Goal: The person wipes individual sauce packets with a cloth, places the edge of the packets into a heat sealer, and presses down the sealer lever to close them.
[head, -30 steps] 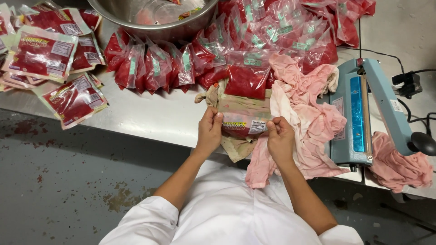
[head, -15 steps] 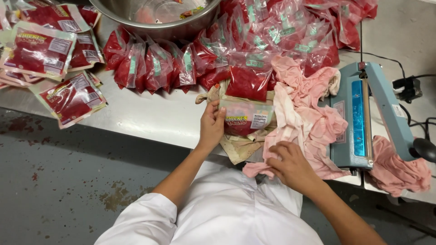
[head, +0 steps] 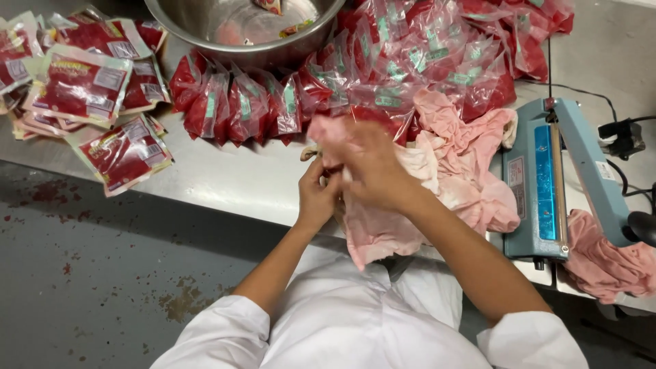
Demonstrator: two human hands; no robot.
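Note:
My left hand [head: 316, 197] grips a sealed pouch of red paste at the table's front edge. Only a tan corner of the pouch [head: 309, 153] shows above my fingers. My right hand [head: 372, 167], blurred with motion, is closed on a pink cloth [head: 374, 236] and presses it over the pouch. The cloth drapes down over the table edge toward my white coat and hides most of the pouch.
A steel bowl [head: 246, 53] stands at the back of the steel table [head: 225, 184]. Around it lie several small red sachets [head: 410, 61], with labelled red pouches [head: 82, 89] at the left. To the right are a blue heat sealer [head: 540, 184] and another pink cloth [head: 605, 263].
My right hand let go of the pouch, dropped to the pink cloth, took it up and brought it over the pouch. My left hand kept hold of the pouch.

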